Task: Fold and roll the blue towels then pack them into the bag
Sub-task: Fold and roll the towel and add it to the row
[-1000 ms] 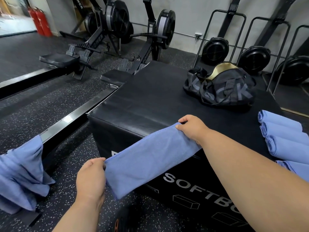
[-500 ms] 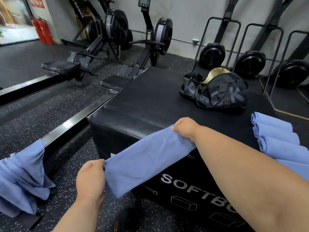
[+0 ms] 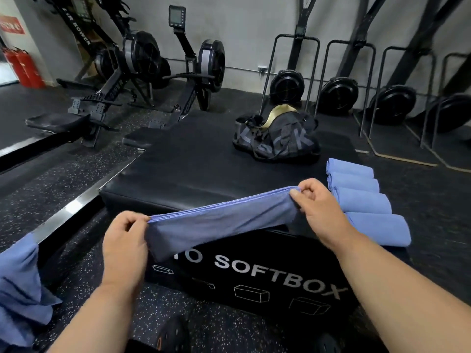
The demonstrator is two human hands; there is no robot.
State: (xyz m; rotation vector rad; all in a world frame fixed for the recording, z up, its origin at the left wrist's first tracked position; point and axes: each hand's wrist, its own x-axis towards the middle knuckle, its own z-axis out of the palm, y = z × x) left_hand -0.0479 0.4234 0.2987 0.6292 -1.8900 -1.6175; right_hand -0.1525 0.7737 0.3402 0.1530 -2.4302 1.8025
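While loose blue cloth (image 3: 17, 284) hangs at the near left edge, the left hand (image 3: 125, 240) and the right hand (image 3: 316, 207) stretch one folded blue towel (image 3: 219, 225) between them, fingers of each pinching an end, above the near edge of the black padded soft box (image 3: 204, 164). To the right, four rolled blue towels (image 3: 362, 197) lie side by side on its vinyl top. Farther back on the box sits one black duffel bag (image 3: 277, 138), open, with a gold lining showing. Beyond stand two rowing machines (image 3: 142, 72) on speckled rubber floor (image 3: 38, 194), and two red fire extinguishers (image 3: 23, 67) at far left.
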